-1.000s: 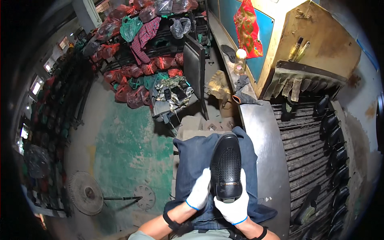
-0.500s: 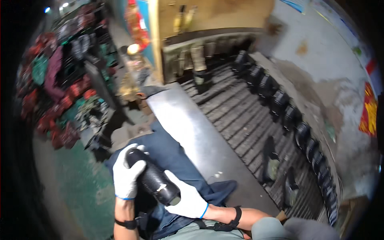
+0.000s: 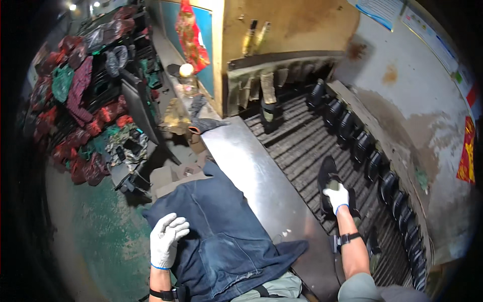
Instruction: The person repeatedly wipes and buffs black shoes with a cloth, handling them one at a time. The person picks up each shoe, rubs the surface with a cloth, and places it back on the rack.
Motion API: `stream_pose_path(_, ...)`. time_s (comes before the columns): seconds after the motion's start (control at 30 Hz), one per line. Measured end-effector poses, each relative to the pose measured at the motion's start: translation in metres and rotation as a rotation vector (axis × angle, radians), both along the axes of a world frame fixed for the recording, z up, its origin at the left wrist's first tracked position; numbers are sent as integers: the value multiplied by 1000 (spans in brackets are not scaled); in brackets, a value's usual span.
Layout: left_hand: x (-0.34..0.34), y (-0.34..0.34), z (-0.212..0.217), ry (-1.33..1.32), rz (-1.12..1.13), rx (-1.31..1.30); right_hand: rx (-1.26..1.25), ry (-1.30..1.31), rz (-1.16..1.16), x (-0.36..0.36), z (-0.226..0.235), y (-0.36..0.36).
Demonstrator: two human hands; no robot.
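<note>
My right hand (image 3: 336, 196), in a white glove, is closed around the opening of a black shoe (image 3: 328, 168) that rests on the dark slatted conveyor (image 3: 297, 146). A second dark shoe lies close beside it, partly hidden by the hand. My left hand (image 3: 168, 240), gloved too, hovers over my lap with nothing in it, fingers loosely bent and apart. Beneath it a dark blue cloth apron (image 3: 216, 211) covers my legs. Between the lap and the slats runs a bare metal ledge (image 3: 251, 161).
Black shoes (image 3: 362, 146) stand in a row along the conveyor's far right edge. Hanging strips (image 3: 246, 93) curtain an opening at the back. On the left, a rack holds red and green bags (image 3: 63, 83). A clear bottle (image 3: 188, 85) stands behind the ledge.
Both hands held a black shoe over the lap before. Now my left hand is off it, and my right hand has reached right, with a black shoe under it on the slats.
</note>
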State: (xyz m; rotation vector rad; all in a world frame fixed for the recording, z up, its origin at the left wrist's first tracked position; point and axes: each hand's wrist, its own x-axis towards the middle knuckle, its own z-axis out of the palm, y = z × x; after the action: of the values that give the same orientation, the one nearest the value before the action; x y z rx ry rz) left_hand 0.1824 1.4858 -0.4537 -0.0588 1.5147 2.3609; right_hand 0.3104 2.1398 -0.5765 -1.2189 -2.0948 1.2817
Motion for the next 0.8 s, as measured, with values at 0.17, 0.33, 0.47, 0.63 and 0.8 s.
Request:
stream_pose_path(0.17,-4,1,-6,-18,121,119,704,-556,-189,-36,10,-58)
stream_pose_path(0.33,-8,10,-13,-38,92,108,771,-146,153,-112,64,-157)
stream_pose_path(0.47,-11,14,-11,-42,91,34,517,141,394,-230,41,-172)
stream_pose_path(0.63,-10,28,-4,-77,211,-288,544,135,292,-401,44,-135)
stream_pose_path(0.8,-13,28,-15,52,117,-356,490,16,269,-449,24,-96)
